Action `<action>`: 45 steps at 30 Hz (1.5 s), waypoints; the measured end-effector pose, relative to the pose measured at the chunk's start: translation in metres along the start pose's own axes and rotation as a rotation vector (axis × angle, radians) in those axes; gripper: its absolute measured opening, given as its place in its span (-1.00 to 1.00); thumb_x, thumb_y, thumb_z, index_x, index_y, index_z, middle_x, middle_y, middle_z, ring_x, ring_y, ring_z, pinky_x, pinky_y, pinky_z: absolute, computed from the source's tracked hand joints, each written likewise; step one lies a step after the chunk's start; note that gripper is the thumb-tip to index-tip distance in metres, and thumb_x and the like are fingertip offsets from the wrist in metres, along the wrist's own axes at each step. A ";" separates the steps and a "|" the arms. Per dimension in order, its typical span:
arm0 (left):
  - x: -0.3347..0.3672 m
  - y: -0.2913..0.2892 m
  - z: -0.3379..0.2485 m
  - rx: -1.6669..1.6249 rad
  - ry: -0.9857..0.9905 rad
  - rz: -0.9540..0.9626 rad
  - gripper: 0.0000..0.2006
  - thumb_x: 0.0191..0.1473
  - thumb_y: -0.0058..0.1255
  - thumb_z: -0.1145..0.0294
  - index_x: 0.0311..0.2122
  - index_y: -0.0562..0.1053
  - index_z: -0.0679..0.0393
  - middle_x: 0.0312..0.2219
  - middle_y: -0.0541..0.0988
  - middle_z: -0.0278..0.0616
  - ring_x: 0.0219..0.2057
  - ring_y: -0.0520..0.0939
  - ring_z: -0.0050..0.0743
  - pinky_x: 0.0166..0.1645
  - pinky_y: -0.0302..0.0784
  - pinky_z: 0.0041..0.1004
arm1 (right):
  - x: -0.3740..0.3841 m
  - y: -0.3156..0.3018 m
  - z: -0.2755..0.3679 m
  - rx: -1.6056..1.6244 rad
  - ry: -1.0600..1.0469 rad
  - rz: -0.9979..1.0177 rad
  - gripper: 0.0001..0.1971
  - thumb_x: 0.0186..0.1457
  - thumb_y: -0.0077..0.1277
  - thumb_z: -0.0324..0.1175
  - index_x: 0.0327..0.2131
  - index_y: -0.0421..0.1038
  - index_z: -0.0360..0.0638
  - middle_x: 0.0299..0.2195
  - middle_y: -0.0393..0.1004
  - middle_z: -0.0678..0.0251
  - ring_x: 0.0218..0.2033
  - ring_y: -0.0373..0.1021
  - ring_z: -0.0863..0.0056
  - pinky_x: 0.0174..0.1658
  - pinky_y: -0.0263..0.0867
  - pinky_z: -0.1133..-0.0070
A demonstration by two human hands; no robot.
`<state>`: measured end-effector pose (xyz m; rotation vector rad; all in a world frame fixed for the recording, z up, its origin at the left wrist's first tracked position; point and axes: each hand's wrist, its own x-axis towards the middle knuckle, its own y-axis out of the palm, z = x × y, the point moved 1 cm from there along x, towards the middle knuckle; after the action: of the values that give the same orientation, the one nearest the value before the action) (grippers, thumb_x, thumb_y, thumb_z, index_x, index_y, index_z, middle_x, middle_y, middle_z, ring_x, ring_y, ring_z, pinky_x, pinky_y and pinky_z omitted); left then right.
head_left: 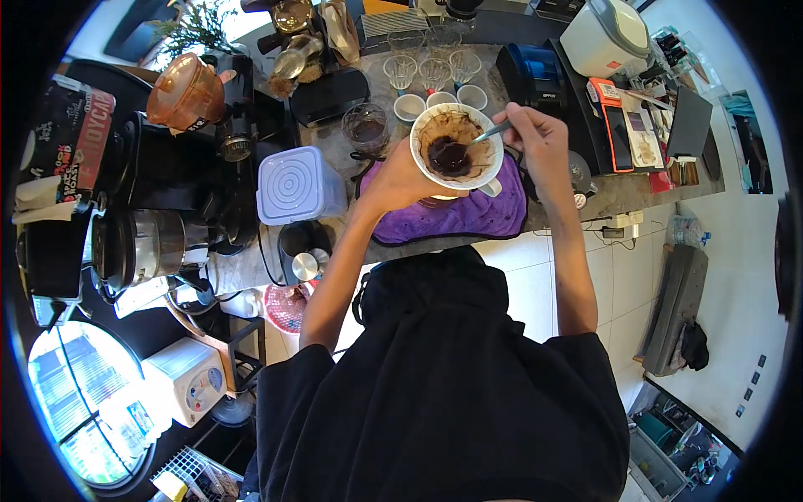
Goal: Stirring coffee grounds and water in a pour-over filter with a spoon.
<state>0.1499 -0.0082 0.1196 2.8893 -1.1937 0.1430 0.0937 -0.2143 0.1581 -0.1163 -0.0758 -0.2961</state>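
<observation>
My left hand (396,180) is wrapped round the side of a white cup (439,125), tilted so that its inside shows. Dark brown liquid or paste (448,157) lies at the bottom, and brown smears coat the inner wall. Between the fingers of my right hand (540,138) is the handle of a metal spoon (493,130); its lower end reaches into the cup. Underneath, a purple cloth (468,219) with a dark edge is spread on the counter. A clear glass (365,125) with dark contents stands left of the cup.
Small white cups (409,108) and several ribbed glasses (401,72) stand behind the held cup. A lidded white tub (299,186) is at the left. To the right are a dark blue-black machine (535,79) and an orange-framed handheld device (612,125). Coffee equipment crowds the far left.
</observation>
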 end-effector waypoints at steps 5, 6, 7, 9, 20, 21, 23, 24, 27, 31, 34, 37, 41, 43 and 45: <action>0.000 0.001 -0.007 -0.002 0.052 -0.002 -0.11 -0.31 0.50 0.46 0.19 0.27 0.25 0.04 0.49 -0.21 0.03 0.49 -0.50 0.17 0.38 -0.40 | -0.003 -0.009 0.043 0.034 -0.066 -0.037 -0.72 0.28 0.01 -0.25 -0.34 0.59 -0.27 -0.62 0.36 0.54 -0.58 0.19 0.87 -0.51 0.00 0.80; 0.000 0.001 -0.007 -0.002 0.062 -0.013 -0.13 -0.33 0.50 0.46 0.17 0.29 0.25 0.03 0.50 -0.20 0.02 0.51 -0.48 0.17 0.38 -0.40 | -0.003 -0.008 0.049 0.007 -0.154 -0.042 -0.71 0.28 0.00 -0.25 -0.34 0.59 -0.28 -0.62 0.36 0.54 -0.59 0.17 0.87 -0.53 -0.02 0.80; 0.000 0.001 -0.007 -0.002 0.072 -0.025 -0.15 -0.35 0.50 0.47 0.14 0.32 0.25 0.03 0.50 -0.19 0.01 0.52 -0.46 0.16 0.39 -0.39 | -0.003 -0.006 0.053 0.006 -0.155 -0.043 -0.71 0.28 0.00 -0.25 -0.34 0.59 -0.28 -0.62 0.36 0.54 -0.59 0.17 0.87 -0.53 -0.02 0.80; 0.000 0.000 -0.007 -0.005 0.056 -0.019 -0.14 -0.35 0.50 0.46 0.14 0.32 0.25 0.03 0.51 -0.19 0.01 0.52 -0.46 0.16 0.39 -0.40 | -0.004 -0.005 0.057 -0.104 -0.176 -0.052 -0.71 0.28 0.00 -0.25 -0.35 0.59 -0.28 -0.63 0.36 0.54 -0.59 0.17 0.88 -0.54 -0.02 0.79; 0.000 0.000 -0.002 0.047 0.014 -0.021 -0.21 -0.37 0.50 0.47 0.08 0.37 0.23 -0.05 0.56 -0.21 -0.05 0.55 -0.47 0.12 0.43 -0.39 | -0.002 0.001 -0.022 -0.004 -0.008 -0.047 -0.71 0.26 0.00 -0.26 -0.37 0.59 -0.29 -0.63 0.39 0.52 -0.58 0.22 0.83 -0.50 0.05 0.75; 0.000 0.000 0.000 0.002 0.032 -0.025 -0.21 -0.37 0.50 0.47 0.08 0.37 0.23 -0.06 0.56 -0.21 -0.05 0.55 -0.47 0.12 0.43 -0.39 | -0.002 0.000 -0.021 0.087 0.069 -0.055 -0.71 0.28 -0.01 -0.27 -0.36 0.58 -0.30 -0.62 0.37 0.53 -0.57 0.20 0.83 -0.50 0.03 0.77; 0.000 0.000 0.000 -0.043 0.048 -0.025 -0.20 -0.37 0.50 0.46 0.08 0.37 0.24 -0.06 0.56 -0.21 -0.05 0.55 -0.47 0.12 0.43 -0.39 | -0.002 -0.003 -0.016 0.179 0.148 -0.066 -0.71 0.29 -0.02 -0.28 -0.35 0.57 -0.32 -0.60 0.35 0.54 -0.57 0.17 0.84 -0.49 0.01 0.79; 0.001 0.000 -0.001 -0.031 0.031 -0.027 -0.20 -0.37 0.50 0.46 0.09 0.37 0.24 -0.05 0.56 -0.21 -0.04 0.55 -0.47 0.12 0.43 -0.39 | -0.002 -0.006 -0.013 0.195 0.127 -0.064 -0.71 0.29 -0.02 -0.27 -0.34 0.57 -0.32 -0.61 0.35 0.54 -0.57 0.16 0.83 -0.49 0.00 0.78; 0.002 0.000 0.000 -0.017 0.021 -0.035 -0.19 -0.37 0.50 0.46 0.09 0.36 0.24 -0.04 0.55 -0.21 -0.03 0.55 -0.47 0.13 0.42 -0.39 | -0.004 -0.005 0.010 0.187 0.057 -0.078 -0.71 0.29 -0.02 -0.27 -0.33 0.57 -0.32 -0.61 0.34 0.54 -0.58 0.15 0.84 -0.50 -0.02 0.78; 0.001 0.001 0.002 -0.100 0.034 -0.052 -0.18 -0.38 0.51 0.46 0.11 0.36 0.23 -0.03 0.54 -0.21 -0.02 0.54 -0.46 0.14 0.42 -0.39 | -0.004 -0.005 0.037 -0.008 -0.119 -0.052 -0.72 0.29 -0.02 -0.28 -0.33 0.58 -0.29 -0.61 0.35 0.54 -0.56 0.19 0.86 -0.51 0.01 0.80; 0.002 0.000 -0.002 0.024 0.013 -0.015 -0.18 -0.37 0.50 0.46 0.11 0.36 0.23 -0.03 0.54 -0.21 -0.02 0.54 -0.46 0.13 0.42 -0.39 | -0.001 -0.004 0.033 -0.124 -0.147 -0.016 -0.72 0.29 -0.03 -0.30 -0.33 0.57 -0.32 -0.60 0.34 0.53 -0.54 0.18 0.84 -0.49 0.04 0.78; 0.003 -0.001 -0.001 -0.026 0.049 -0.001 -0.19 -0.37 0.50 0.47 0.10 0.36 0.24 -0.04 0.56 -0.21 -0.04 0.55 -0.47 0.13 0.43 -0.39 | 0.003 -0.004 0.017 -0.232 -0.182 0.036 -0.73 0.29 -0.02 -0.33 -0.33 0.56 -0.36 -0.59 0.34 0.51 -0.49 0.21 0.82 -0.44 0.09 0.78; 0.003 -0.004 -0.004 -0.024 -0.029 0.035 -0.20 -0.38 0.50 0.48 0.08 0.37 0.24 -0.05 0.57 -0.21 -0.06 0.56 -0.47 0.12 0.43 -0.39 | 0.017 -0.007 -0.008 -0.183 -0.117 0.227 -0.74 0.30 -0.03 -0.32 -0.30 0.56 -0.34 -0.58 0.37 0.51 -0.50 0.21 0.82 -0.45 0.09 0.78; 0.004 -0.004 -0.004 -0.032 0.006 0.044 -0.20 -0.39 0.51 0.47 0.08 0.38 0.23 -0.06 0.58 -0.21 -0.06 0.56 -0.47 0.12 0.43 -0.40 | 0.021 -0.011 -0.016 -0.129 -0.089 0.257 -0.73 0.30 -0.04 -0.31 -0.30 0.57 -0.33 -0.58 0.38 0.51 -0.51 0.21 0.83 -0.45 0.09 0.78; 0.005 -0.005 -0.006 -0.056 0.002 0.047 -0.20 -0.39 0.51 0.47 0.08 0.38 0.23 -0.06 0.57 -0.20 -0.06 0.56 -0.46 0.13 0.43 -0.40 | 0.022 -0.013 -0.016 0.027 0.019 0.209 -0.69 0.29 -0.02 -0.22 -0.35 0.60 -0.25 -0.63 0.35 0.54 -0.56 0.19 0.84 -0.50 0.03 0.74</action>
<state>0.1562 -0.0079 0.1257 2.8136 -1.2452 0.1106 0.1121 -0.2345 0.1459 -0.0935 -0.0481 -0.0876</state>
